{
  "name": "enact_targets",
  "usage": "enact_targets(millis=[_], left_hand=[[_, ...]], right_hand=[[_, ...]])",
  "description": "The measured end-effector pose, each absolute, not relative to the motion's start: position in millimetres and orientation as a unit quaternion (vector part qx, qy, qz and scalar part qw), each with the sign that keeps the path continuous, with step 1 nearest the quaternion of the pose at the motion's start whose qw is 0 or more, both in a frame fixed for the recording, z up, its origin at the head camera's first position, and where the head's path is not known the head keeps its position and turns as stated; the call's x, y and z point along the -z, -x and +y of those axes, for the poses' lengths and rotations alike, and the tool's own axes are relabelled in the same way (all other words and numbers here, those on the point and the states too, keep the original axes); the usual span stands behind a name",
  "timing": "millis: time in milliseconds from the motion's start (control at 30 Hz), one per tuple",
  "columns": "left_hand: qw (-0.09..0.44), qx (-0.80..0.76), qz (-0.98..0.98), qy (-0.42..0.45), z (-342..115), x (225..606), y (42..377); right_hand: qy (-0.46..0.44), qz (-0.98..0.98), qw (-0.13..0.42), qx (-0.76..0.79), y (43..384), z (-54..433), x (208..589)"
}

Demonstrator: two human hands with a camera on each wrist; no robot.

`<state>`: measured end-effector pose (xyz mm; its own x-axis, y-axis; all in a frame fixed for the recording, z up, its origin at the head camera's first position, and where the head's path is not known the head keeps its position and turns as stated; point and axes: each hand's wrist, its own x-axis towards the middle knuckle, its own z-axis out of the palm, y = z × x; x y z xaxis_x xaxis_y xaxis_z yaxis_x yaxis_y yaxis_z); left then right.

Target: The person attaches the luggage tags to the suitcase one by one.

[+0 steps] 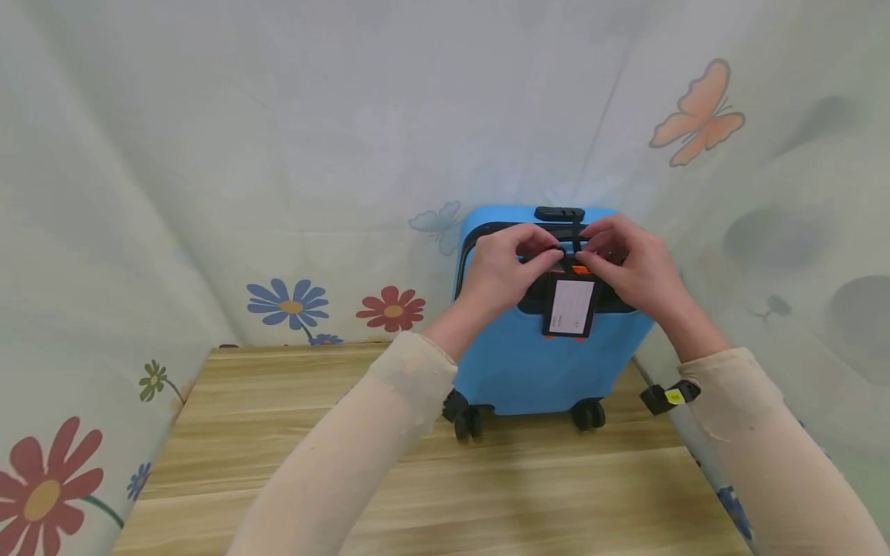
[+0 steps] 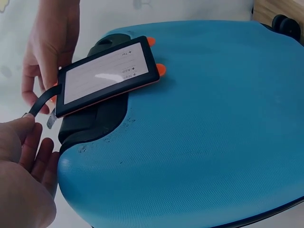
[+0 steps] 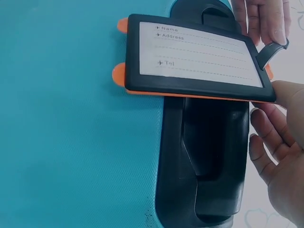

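A luggage tag (image 1: 572,306) with a black frame, orange edges and a white card hangs at the top of a light-blue suitcase (image 1: 535,367). Printed lines for name, address and tel show on its card in the right wrist view. My left hand (image 1: 506,266) pinches the end of the tag's black strap (image 2: 45,98) between thumb and fingers. Across from it, my right hand (image 1: 636,262) holds the tag at its strap end, thumb by the corner and other fingers loosely curled. The strap runs up near the suitcase's black telescopic handle (image 1: 559,214); part of it is hidden by the fingers.
The suitcase stands upright on black wheels (image 1: 467,423) on a wood-grain surface (image 1: 292,448). Close behind it hangs a pale curtain (image 1: 334,154) printed with flowers and butterflies. A black band with a yellow label (image 1: 674,397) is on the right forearm.
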<state>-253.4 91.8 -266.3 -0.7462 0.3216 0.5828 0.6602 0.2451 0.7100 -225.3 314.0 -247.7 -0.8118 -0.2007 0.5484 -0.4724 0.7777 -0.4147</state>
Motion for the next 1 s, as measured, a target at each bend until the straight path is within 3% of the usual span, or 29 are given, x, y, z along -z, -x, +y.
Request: enact_targets(millis=[367,1000], left_hand=[[0.152,0.53,-0.775,0.308,97.5,265.2,256.7],[0.142,0.526,-0.778,0.313,102.3,268.1,258.5]], right_hand=[[-0.191,-0.908,0.256,-0.271,229.9,319.8,249.0],[-0.162,-0.928,0.191,-0.277,238.6,330.3,243.0]])
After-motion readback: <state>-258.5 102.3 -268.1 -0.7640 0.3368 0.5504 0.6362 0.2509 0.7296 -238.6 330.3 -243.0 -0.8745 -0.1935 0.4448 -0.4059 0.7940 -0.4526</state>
